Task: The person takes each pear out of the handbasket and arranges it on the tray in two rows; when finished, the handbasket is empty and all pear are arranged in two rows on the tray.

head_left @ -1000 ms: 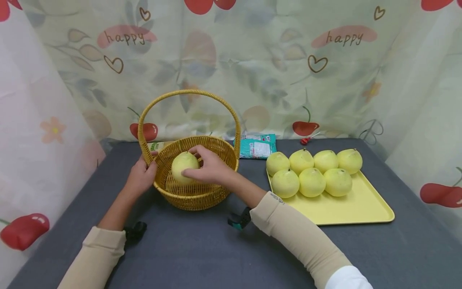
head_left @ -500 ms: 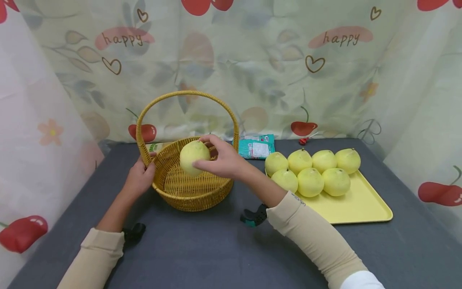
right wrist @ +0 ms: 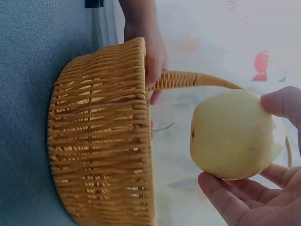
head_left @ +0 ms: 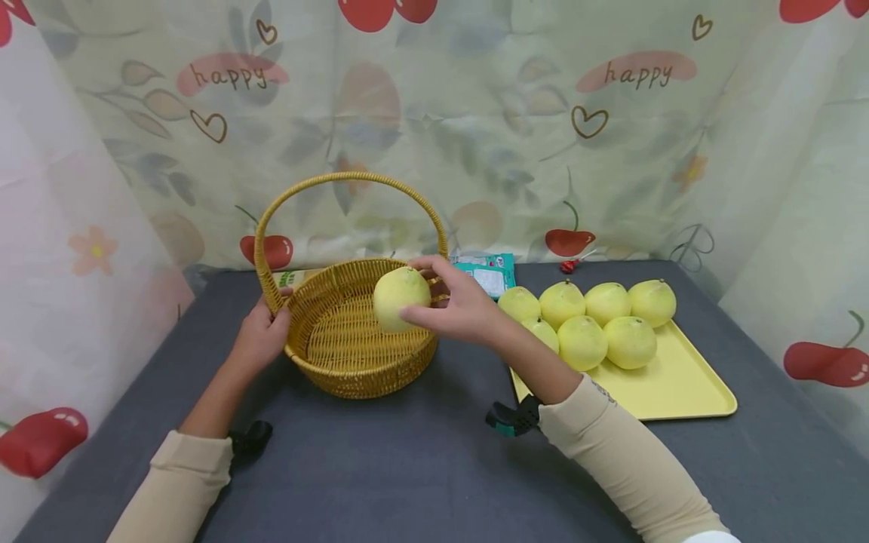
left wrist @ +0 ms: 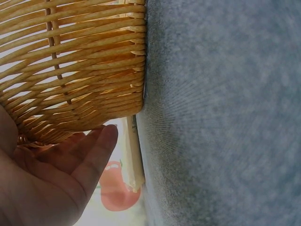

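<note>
My right hand point(head_left: 465, 305) holds a round, pale yellow pear point(head_left: 397, 299) between thumb and fingers, above the right part of the wicker basket point(head_left: 360, 381). In the right wrist view the same pear point(right wrist: 233, 136) is clear of the basket's rim. My left hand point(head_left: 260, 335) grips the basket's left rim at the foot of its tall arched handle point(head_left: 353, 176). The left wrist view has that hand point(left wrist: 56, 179) against the outer weave, its fingers partly hidden. Inside the basket, the woven bottom is in sight.
To the right, a yellow tray point(head_left: 692, 388) carries several pears point(head_left: 630, 343) in two rows. A teal packet point(head_left: 498, 271) lies behind, near a small red-wrapped lollipop point(head_left: 569, 266). Another packet point(head_left: 292, 277) is partly behind the basket. A printed curtain closes off the back.
My right hand has lifted the pear from inside the basket and carried it right, towards the rim. The left hand keeps its grip, and the basket stays in place.
</note>
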`<state>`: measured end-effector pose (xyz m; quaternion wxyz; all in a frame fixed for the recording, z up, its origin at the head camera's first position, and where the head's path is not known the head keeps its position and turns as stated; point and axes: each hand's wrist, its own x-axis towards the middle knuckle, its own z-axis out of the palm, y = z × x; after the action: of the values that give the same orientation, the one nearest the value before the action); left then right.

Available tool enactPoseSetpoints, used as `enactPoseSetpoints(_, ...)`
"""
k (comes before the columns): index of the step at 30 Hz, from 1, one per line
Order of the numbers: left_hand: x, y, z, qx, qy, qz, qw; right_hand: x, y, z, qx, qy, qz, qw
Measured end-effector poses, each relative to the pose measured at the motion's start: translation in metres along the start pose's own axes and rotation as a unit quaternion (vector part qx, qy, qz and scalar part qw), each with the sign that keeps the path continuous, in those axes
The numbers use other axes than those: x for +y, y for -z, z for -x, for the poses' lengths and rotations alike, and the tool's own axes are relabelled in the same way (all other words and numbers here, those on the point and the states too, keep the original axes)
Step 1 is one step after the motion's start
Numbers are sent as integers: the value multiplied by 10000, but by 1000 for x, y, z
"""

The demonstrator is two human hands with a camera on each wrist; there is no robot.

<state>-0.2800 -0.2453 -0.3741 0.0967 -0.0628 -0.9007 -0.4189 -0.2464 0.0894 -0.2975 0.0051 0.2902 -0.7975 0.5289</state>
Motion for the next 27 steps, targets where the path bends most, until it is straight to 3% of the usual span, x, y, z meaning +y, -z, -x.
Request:
enactPoseSetpoints(8, -1, 0, 0, 14, -19, 26, 10000, 1, 22, 21, 324, -139, -49, 9994)
enactPoseSetpoints(15, -1, 1, -2, 78, -56, 52, 9999, 6, 61, 43, 832, -342, 228, 9957)
enactPoseSetpoints(27, -2, 0, -1, -30, 34, 69, 10000, 23, 128, 88, 1835, -818, 1059, 9739)
